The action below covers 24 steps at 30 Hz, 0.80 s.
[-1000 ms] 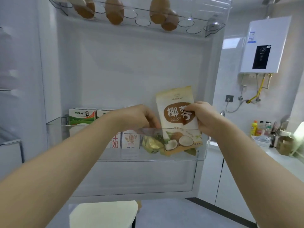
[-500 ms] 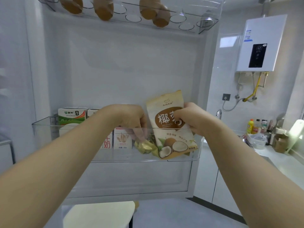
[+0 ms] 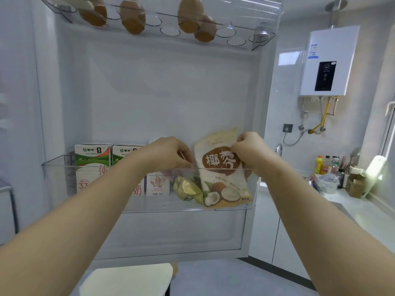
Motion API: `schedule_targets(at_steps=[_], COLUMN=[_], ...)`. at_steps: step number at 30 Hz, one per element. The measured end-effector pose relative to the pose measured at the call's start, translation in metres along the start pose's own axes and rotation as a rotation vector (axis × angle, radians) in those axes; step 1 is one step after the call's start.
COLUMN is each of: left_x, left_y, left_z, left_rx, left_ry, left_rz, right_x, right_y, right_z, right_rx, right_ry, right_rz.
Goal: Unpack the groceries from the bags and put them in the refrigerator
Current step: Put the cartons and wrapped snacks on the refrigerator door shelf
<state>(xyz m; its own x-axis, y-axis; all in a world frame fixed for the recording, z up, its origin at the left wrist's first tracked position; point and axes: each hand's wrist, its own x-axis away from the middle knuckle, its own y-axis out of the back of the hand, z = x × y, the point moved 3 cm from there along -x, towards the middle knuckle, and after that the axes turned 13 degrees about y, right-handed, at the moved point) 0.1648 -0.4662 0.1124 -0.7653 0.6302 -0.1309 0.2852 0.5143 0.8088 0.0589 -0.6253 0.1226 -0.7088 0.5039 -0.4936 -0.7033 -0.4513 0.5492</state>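
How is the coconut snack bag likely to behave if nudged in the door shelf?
Probably floppy: the coconut snack bag is a thin pouch, leaning tilted while the right hand pinches its top. Likely light, being flat with little bulge. It may slump sideways, though the door shelf wall should catch it.

Your left forearm (image 3: pixel 119 184) covers part of the second carton (image 3: pixel 125 153); the fingertips of your left hand (image 3: pixel 168 154) blur behind the bin wall (image 3: pixel 57 182); the top edge crops the eggs (image 3: pixel 190 13)

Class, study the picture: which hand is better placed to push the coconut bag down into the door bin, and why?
Right. The right hand pinches the top of the coconut bag, its grip directly above the door bin; the left hand curls beside the bag.
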Motion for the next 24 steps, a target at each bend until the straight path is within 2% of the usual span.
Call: schedule_targets(at_steps=[3, 6, 9, 13, 16, 20, 24], left_x=[0.002, 0.004, 0.007, 0.007, 0.008, 0.014, 0.025], left_y=[0.001, 0.001, 0.001, 0.001, 0.001, 0.001, -0.004], left_z=[-0.001, -0.005, -0.006, -0.007, -0.007, -0.009, -0.016], left_rx=[-0.049, -0.158, -0.179, -0.194, -0.177, -0.141, -0.126], left_ry=[-0.024, -0.078, -0.109, -0.117, -0.114, -0.121, -0.168], left_rz=[-0.043, -0.170, -0.271, -0.298, -0.295, -0.325, -0.383], right_x=[0.006, 0.010, 0.015, 0.023, 0.026, 0.029, 0.039], right_y=[0.011, 0.009, 0.002, -0.003, -0.008, -0.003, 0.000], right_z=[0.005, 0.004, -0.002, -0.007, -0.007, -0.004, 0.000], right_rx=[0.289, 0.344, 0.378, 0.384, 0.492, 0.685, 0.599], right_ry=[0.069, 0.108, 0.164, 0.193, 0.269, 0.241, 0.242], right_rz=[0.110, 0.090, -0.050, -0.261, -0.219, -0.139, -0.173])
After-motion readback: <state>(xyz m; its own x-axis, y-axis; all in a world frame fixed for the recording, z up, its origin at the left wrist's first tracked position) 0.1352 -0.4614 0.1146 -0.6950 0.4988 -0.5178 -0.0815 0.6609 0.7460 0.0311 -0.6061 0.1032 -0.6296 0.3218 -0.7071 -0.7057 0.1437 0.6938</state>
